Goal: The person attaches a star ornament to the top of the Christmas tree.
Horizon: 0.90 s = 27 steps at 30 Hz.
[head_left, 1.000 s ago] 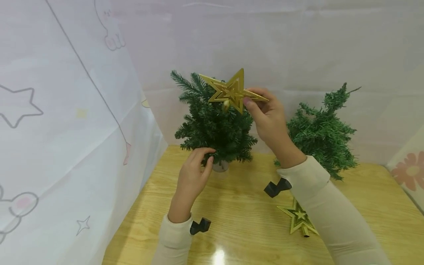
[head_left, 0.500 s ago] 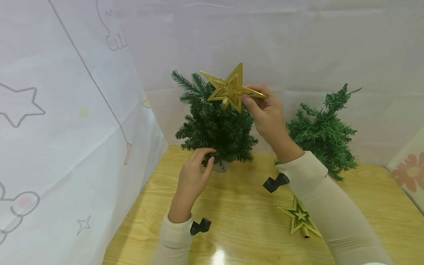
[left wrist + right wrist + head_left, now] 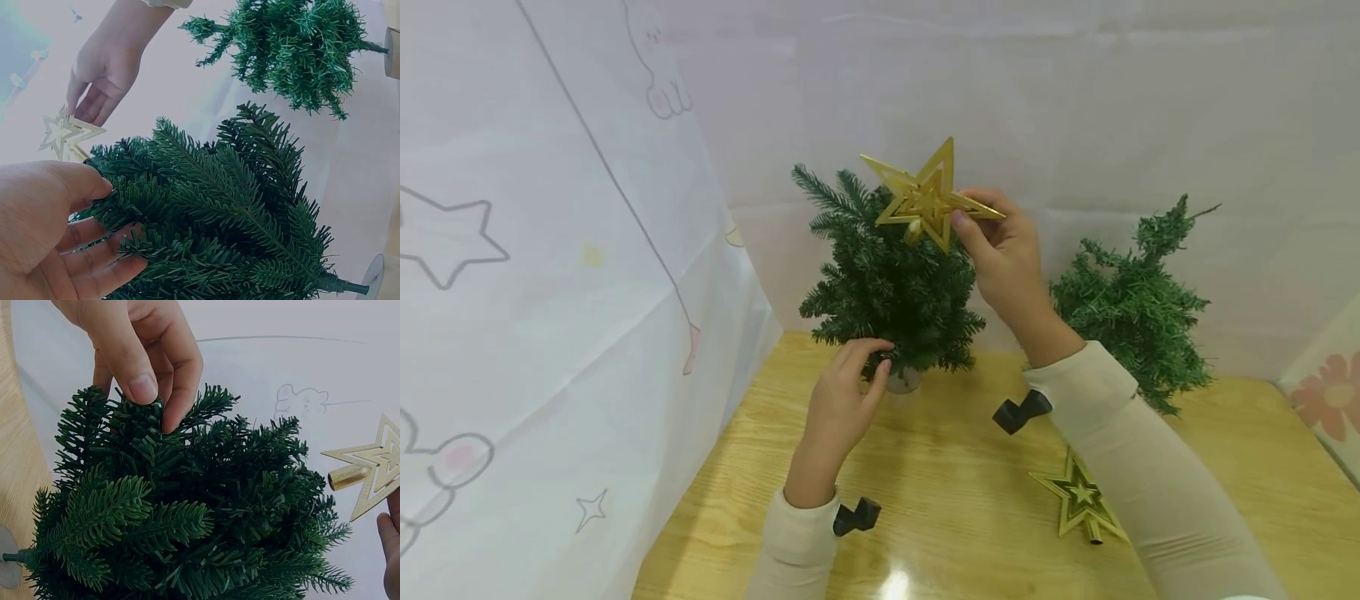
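My right hand (image 3: 1009, 258) holds a gold star tree topper (image 3: 928, 200) by one point, thumb in front and fingers behind. The star overlaps the top of a small dark green Christmas tree (image 3: 895, 292) in the head view. Seen from the right wrist, the star's hollow socket (image 3: 349, 477) faces the tree, a little apart from the branch tips. My left hand (image 3: 842, 400) is low on the tree's left side. Its thumb and fingers close around a branch tip, as the left wrist view shows; some fingers are partly hidden by needles.
A second, lighter green tree (image 3: 1135, 308) stands at the right, behind my right forearm. Another gold star topper (image 3: 1078, 493) lies on the wooden table (image 3: 955, 483), partly covered by my right sleeve. Printed cloth (image 3: 587, 350) hangs at the left and back.
The right hand and its star rise slightly, and the star turns a bit more upright. The left hand stays at the branch.
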Motion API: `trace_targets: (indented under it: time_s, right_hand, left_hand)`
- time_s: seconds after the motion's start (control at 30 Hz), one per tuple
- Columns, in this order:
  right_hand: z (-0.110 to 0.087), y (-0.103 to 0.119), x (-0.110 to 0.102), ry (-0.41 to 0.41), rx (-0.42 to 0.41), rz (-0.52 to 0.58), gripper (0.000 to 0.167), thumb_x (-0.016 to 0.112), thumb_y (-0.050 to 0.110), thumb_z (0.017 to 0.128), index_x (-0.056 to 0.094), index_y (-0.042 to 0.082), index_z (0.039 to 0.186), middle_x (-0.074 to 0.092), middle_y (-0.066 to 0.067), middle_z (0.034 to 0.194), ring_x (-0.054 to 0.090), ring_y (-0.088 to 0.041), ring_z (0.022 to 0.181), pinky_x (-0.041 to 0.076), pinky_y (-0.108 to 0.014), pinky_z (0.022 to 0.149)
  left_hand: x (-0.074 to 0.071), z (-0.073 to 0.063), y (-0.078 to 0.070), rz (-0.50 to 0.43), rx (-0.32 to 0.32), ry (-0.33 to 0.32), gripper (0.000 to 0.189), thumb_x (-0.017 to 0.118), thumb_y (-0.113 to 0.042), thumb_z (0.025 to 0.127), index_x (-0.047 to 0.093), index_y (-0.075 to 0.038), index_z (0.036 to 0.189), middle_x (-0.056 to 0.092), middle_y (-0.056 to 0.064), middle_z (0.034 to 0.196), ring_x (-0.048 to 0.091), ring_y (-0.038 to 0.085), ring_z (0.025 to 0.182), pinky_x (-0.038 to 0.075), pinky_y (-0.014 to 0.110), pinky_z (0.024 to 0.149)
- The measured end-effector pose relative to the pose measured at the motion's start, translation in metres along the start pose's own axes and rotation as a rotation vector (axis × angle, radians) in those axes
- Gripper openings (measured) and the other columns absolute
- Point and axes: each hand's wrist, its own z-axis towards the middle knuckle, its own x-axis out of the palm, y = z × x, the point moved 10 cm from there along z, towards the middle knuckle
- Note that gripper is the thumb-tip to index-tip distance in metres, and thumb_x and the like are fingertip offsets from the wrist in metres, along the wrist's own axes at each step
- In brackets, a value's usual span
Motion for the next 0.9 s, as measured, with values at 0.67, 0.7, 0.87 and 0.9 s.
trace_targets:
  time_s: [0.67,0.7,0.87,0.9]
  right_hand:
    - [0.0004,-0.0009,0.0039,0.012,-0.046,-0.005,0.021,0.06,0.006,0.097,0.063,-0.002,0.116,0.065,-0.008,0.107,0.063,-0.023,0.095,0.048,-0.032,0.073]
    - [0.0005,-0.0009,0.0042,0.014,-0.046,-0.007,0.022,0.06,0.006,0.097,0.063,-0.002,0.117,0.065,-0.008,0.107,0.064,-0.023,0.095,0.048,-0.032,0.073]
    - [0.0009,-0.0013,0.0051,0.022,-0.048,-0.009,0.023,0.06,0.006,0.097,0.062,-0.002,0.118,0.065,-0.009,0.108,0.063,-0.024,0.095,0.048,-0.033,0.072]
    - [0.0012,-0.0013,0.005,0.022,-0.051,-0.007,0.023,0.06,0.006,0.097,0.062,-0.003,0.118,0.065,-0.009,0.108,0.063,-0.024,0.095,0.048,-0.033,0.072]
  left_hand:
    - [0.0017,-0.0019,-0.0001,0.002,0.007,-0.012,0.025,0.065,-0.021,0.096,0.063,-0.021,0.121,0.061,-0.002,0.119,0.06,0.015,0.1,0.055,0.033,0.075]
    - [0.0016,-0.0018,-0.0002,0.001,0.009,-0.012,0.025,0.065,-0.021,0.096,0.063,-0.021,0.121,0.061,-0.002,0.119,0.061,0.015,0.1,0.055,0.033,0.075]
    - [0.0004,-0.0013,-0.0011,-0.01,0.019,-0.014,0.024,0.062,-0.023,0.097,0.063,-0.019,0.121,0.061,-0.001,0.12,0.061,0.016,0.1,0.055,0.034,0.075]
    - [0.0003,-0.001,-0.0011,-0.01,0.02,-0.013,0.024,0.062,-0.024,0.098,0.063,-0.019,0.121,0.061,-0.001,0.12,0.061,0.017,0.1,0.055,0.034,0.074]
